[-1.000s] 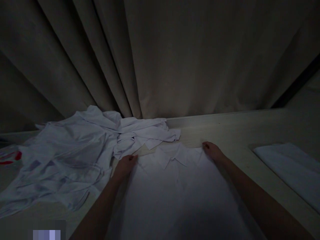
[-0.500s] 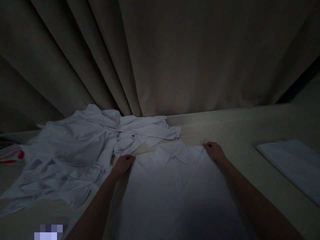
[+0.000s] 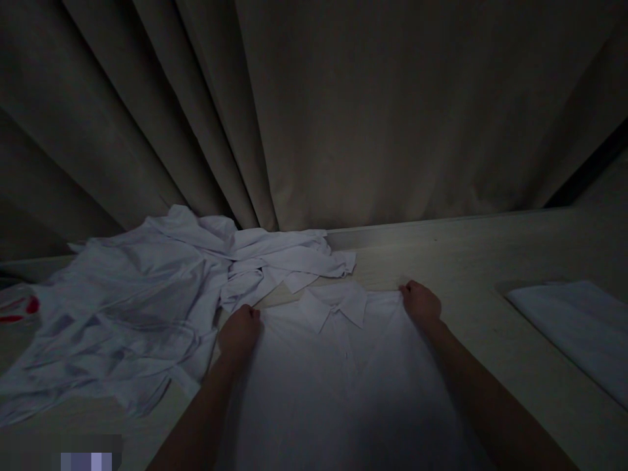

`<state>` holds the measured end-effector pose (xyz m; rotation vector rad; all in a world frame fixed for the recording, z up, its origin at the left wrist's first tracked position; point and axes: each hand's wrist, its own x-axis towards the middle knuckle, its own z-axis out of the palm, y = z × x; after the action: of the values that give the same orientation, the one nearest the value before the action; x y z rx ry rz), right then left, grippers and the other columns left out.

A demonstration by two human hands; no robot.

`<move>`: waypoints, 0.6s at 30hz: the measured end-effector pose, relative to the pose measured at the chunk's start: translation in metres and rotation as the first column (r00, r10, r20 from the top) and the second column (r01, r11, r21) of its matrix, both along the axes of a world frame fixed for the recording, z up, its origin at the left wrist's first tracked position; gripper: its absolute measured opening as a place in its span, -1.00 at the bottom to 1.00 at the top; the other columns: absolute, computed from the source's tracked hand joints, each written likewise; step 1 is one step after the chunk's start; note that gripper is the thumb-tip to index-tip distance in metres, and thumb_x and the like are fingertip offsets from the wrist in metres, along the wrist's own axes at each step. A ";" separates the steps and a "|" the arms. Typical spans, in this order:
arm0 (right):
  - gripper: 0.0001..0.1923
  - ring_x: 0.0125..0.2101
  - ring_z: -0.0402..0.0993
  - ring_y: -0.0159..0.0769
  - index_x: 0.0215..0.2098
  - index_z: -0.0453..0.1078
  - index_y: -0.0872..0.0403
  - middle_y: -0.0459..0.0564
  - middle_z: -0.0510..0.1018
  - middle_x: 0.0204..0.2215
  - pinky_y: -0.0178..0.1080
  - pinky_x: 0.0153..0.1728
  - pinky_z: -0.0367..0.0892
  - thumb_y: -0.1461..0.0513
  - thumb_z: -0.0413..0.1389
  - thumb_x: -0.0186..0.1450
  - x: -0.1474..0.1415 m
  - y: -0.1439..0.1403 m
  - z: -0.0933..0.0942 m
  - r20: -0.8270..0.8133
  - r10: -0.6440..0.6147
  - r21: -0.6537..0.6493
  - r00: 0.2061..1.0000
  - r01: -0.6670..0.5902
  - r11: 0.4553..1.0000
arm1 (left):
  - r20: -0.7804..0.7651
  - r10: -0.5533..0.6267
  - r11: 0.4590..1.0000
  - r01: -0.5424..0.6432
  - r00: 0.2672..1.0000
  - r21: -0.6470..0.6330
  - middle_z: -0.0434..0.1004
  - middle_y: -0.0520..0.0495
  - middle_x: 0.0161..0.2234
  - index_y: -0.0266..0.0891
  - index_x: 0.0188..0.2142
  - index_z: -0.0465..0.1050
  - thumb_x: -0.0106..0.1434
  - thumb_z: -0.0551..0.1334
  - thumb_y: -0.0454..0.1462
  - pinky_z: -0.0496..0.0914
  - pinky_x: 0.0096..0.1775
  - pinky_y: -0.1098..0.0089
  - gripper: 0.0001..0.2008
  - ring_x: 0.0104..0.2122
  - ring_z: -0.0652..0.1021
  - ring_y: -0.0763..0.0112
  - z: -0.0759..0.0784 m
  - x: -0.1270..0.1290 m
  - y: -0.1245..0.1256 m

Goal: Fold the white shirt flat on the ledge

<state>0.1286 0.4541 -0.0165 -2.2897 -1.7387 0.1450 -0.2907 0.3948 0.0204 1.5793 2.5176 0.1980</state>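
Note:
A white collared shirt (image 3: 338, 373) is spread in front of me, its collar at the far end and its buttoned front facing up. My left hand (image 3: 240, 332) is closed on the shirt's left shoulder edge. At the opposite shoulder, my right hand (image 3: 420, 302) grips the cloth too, fingers curled in. The fabric between both hands looks pulled fairly flat. The lower part of the shirt runs out of view at the bottom and lies in shadow.
Crumpled white shirts (image 3: 142, 294) lie in a heap on the left. A flat folded white cloth (image 3: 579, 320) rests on the pale floor (image 3: 471, 261) at the right. Long curtains (image 3: 373, 118) hang behind. A clear bag with red marking (image 3: 19, 307) sits at far left.
Both hands still hold the shirt's shoulders. The left hand has turned and closed more fully on the cloth, and the shoulder line looks tauter. The collar has shifted slightly toward me.

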 end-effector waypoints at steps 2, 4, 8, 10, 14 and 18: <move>-0.62 -0.30 0.50 -0.12 -0.27 0.45 0.09 0.18 0.56 -0.30 -0.14 -0.35 0.31 0.06 -0.12 0.34 -0.001 0.001 0.002 0.013 0.011 0.009 1.000 -0.012 1.000 | -0.042 -0.009 1.000 0.010 0.999 0.009 0.55 -0.31 -0.23 -0.25 -0.24 0.40 0.25 -0.10 -0.15 0.37 -0.28 0.16 -0.64 -0.23 0.55 0.01 -0.001 0.003 0.000; -0.62 -0.29 0.50 -0.09 -0.26 0.44 0.11 0.19 0.56 -0.31 -0.13 -0.34 0.32 0.07 -0.13 0.34 -0.002 0.000 0.006 0.021 0.019 0.014 1.000 -0.019 1.000 | -0.080 -0.044 0.998 0.047 0.996 0.030 0.54 -0.32 -0.24 -0.28 -0.23 0.40 0.26 -0.12 -0.17 0.38 -0.28 0.15 -0.62 -0.23 0.55 0.01 0.001 0.004 0.000; -0.59 -0.13 0.43 -0.12 -0.13 0.42 0.14 0.21 0.52 -0.19 -0.12 -0.13 0.30 0.08 -0.17 0.37 -0.006 -0.012 0.014 0.038 0.135 0.178 0.990 -0.140 0.974 | -0.155 -0.171 0.972 0.192 0.973 0.134 0.44 -0.34 -0.01 -0.36 0.01 0.30 0.31 -0.17 -0.18 0.32 -0.02 0.18 -0.54 -0.01 0.45 0.12 0.010 0.008 -0.009; -0.55 -0.03 0.37 -0.15 -0.03 0.38 0.16 0.19 0.49 -0.08 -0.13 0.02 0.23 0.10 -0.22 0.38 -0.010 -0.022 0.014 0.069 0.295 0.281 0.953 -0.302 0.911 | -0.230 -0.270 0.931 0.314 0.935 0.185 0.35 -0.32 0.10 -0.40 0.11 0.22 0.32 -0.17 -0.18 0.22 0.10 0.21 -0.51 0.10 0.36 0.16 0.009 0.013 -0.019; -0.48 0.12 0.23 -0.12 0.09 0.32 0.22 0.22 0.37 0.10 -0.10 0.15 0.12 0.08 -0.23 0.39 -0.024 -0.038 0.002 0.139 0.487 0.212 0.862 -0.506 0.836 | -0.311 -0.430 0.852 0.495 0.848 0.172 0.28 -0.34 0.17 -0.44 0.14 0.22 0.34 -0.17 -0.15 0.18 0.17 0.18 -0.47 0.17 0.30 0.13 -0.012 0.029 -0.039; -0.45 0.19 0.14 -0.08 0.13 0.28 0.25 0.25 0.26 0.18 -0.06 0.19 0.06 0.06 -0.22 0.39 -0.032 -0.041 -0.012 0.183 0.501 0.124 0.846 -0.525 0.842 | -0.323 -0.452 0.841 0.518 0.831 0.156 0.18 -0.41 0.22 -0.46 0.17 0.18 0.32 -0.11 -0.07 0.17 0.18 0.09 -0.41 0.22 0.21 0.04 -0.038 0.033 -0.044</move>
<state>0.0966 0.4131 -0.0283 -1.6983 -2.3111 -0.0707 -0.2581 0.3504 -0.0178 2.4462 2.2210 0.2314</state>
